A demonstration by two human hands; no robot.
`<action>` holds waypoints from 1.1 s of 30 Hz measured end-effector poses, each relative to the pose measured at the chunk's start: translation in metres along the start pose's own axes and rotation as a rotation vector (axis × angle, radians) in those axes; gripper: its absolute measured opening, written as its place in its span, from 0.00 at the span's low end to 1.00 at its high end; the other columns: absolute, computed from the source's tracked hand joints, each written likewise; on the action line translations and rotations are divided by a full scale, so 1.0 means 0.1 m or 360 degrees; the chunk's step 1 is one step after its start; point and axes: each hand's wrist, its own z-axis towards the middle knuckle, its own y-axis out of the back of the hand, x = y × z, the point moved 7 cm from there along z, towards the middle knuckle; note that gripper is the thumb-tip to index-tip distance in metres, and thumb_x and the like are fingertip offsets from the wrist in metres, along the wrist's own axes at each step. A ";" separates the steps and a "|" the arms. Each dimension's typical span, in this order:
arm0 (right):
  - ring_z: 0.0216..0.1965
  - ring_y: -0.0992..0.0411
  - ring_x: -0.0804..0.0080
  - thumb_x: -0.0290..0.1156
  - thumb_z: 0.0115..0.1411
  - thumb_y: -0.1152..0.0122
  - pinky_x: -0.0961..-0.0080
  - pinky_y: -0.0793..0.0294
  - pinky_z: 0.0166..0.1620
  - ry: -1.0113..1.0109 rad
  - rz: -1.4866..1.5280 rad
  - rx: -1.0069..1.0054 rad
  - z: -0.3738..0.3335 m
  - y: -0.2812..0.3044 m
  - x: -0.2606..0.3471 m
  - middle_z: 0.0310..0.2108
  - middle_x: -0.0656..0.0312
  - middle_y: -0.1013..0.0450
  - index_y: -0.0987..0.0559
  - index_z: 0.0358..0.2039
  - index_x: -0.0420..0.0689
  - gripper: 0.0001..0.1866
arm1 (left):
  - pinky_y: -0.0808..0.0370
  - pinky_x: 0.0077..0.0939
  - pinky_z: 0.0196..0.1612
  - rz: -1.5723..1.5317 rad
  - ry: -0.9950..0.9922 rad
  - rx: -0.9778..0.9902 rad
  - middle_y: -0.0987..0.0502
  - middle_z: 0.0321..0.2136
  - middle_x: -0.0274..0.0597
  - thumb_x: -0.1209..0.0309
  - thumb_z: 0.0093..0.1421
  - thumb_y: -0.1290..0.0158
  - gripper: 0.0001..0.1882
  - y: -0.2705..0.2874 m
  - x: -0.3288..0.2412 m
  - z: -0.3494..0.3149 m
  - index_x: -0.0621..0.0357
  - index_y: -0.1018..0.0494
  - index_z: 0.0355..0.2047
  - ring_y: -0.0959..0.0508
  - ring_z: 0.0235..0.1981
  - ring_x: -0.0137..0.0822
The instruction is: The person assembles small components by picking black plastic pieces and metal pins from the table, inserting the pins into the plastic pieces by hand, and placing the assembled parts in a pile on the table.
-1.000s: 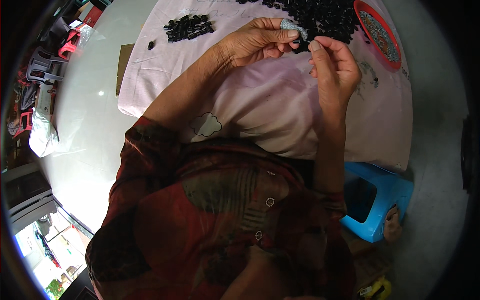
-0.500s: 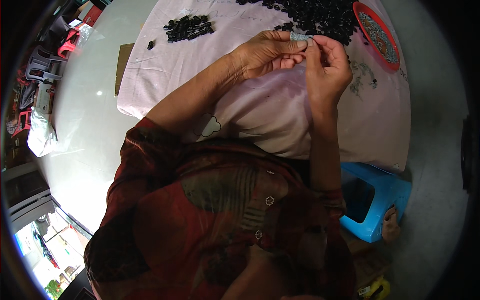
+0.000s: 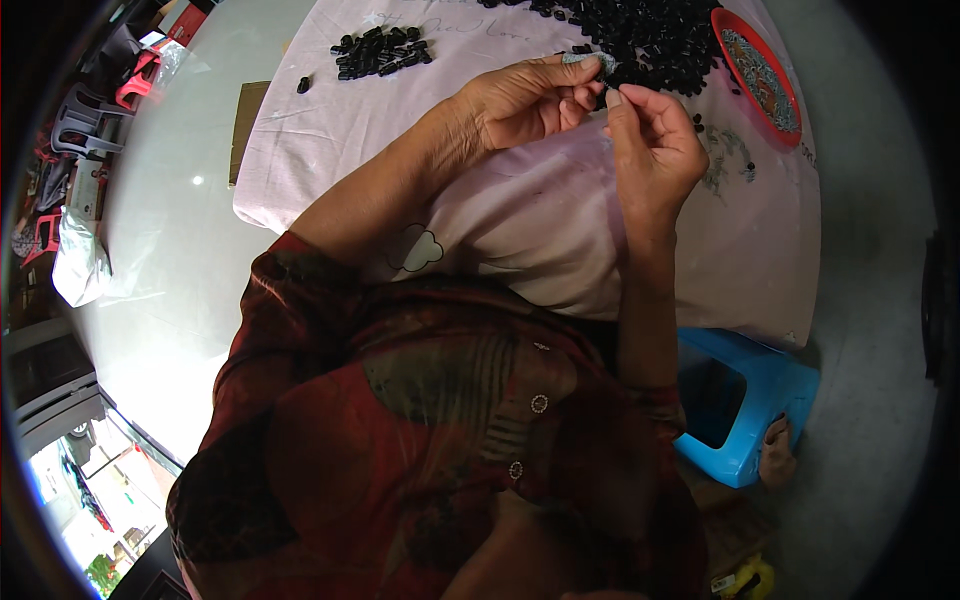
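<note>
My left hand [image 3: 525,102] is closed in a pinch over the table, its thumb and forefinger around a small grey speckled piece [image 3: 583,60]; what it is made of does not show clearly. Just to the right and slightly nearer, my right hand [image 3: 655,145] has thumb and forefinger pressed together at the left hand's fingertips. Whatever lies between those right fingertips is too small to name. Beyond both hands spreads a large heap of short black cylindrical parts [image 3: 655,40].
A red tray [image 3: 797,137] of small silvery pieces sits at the table's far right. On the pink cloth [image 3: 330,150], a smaller group of black parts [image 3: 380,52] lies far left, with one stray part [image 3: 303,85]. A blue stool [image 3: 745,455] stands below the table's right edge.
The grey piece has tilted and shifted slightly left and away in my left hand. My right fingertips have come down and apart from it.
</note>
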 end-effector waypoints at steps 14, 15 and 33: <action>0.25 0.28 0.85 0.21 0.56 0.32 0.90 0.31 0.28 -0.0239 0.0235 0.0170 0.02 -0.01 -0.03 0.27 0.65 0.23 0.20 0.36 0.36 0.08 | 0.30 0.11 0.22 0.0489 -0.0077 -0.0155 0.22 0.23 0.35 0.68 0.57 0.37 0.09 -0.10 -0.09 -0.15 0.60 0.23 0.31 0.25 0.22 0.22; 0.25 0.28 0.86 0.22 0.56 0.32 0.91 0.32 0.27 -0.0190 0.0201 0.0194 0.01 0.00 -0.04 0.27 0.66 0.23 0.20 0.35 0.36 0.08 | 0.30 0.11 0.22 0.0602 -0.0082 -0.0210 0.22 0.23 0.35 0.68 0.57 0.36 0.09 -0.10 -0.12 -0.15 0.60 0.23 0.31 0.26 0.22 0.22; 0.27 0.31 0.87 0.20 0.58 0.35 0.88 0.32 0.28 -0.0262 0.0131 0.0415 -0.04 -0.06 0.05 0.27 0.65 0.25 0.22 0.45 0.34 0.14 | 0.36 0.11 0.19 0.0827 0.0176 -0.0277 0.26 0.19 0.33 0.61 0.54 0.34 0.15 -0.04 -0.08 -0.22 0.60 0.22 0.29 0.30 0.19 0.21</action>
